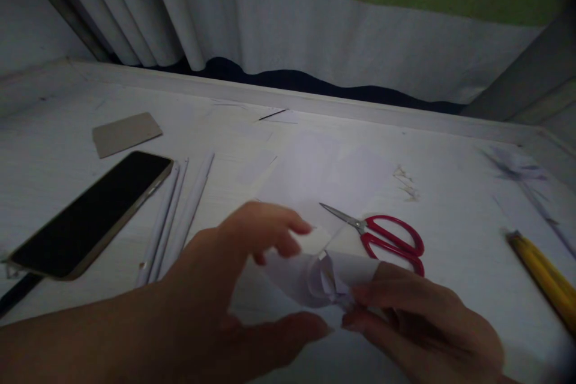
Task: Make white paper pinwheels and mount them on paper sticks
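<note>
A small piece of curled white paper (327, 279) is pinched between the thumb and fingers of my right hand (423, 321). Its edges are cut and bent into strips, and part of it is hidden by the fingertips. My left hand (252, 276) is open just left of the paper, thumb and fingers spread around it without visibly gripping it. Right behind the paper lie scissors (360, 225) with red handles, blades pointing to the far left. White paper sheets (315, 168) lie flat beyond both hands.
On the left are a black phone (94, 210), rolled white paper sticks (189, 204) and a grey-brown card (126, 134). A yellow tool (544, 276) and a blurred white paper shape on a stick (517, 174) lie at right. Tangled thin scraps (405, 183) sit behind the scissors. A curtain (315, 30) hangs behind.
</note>
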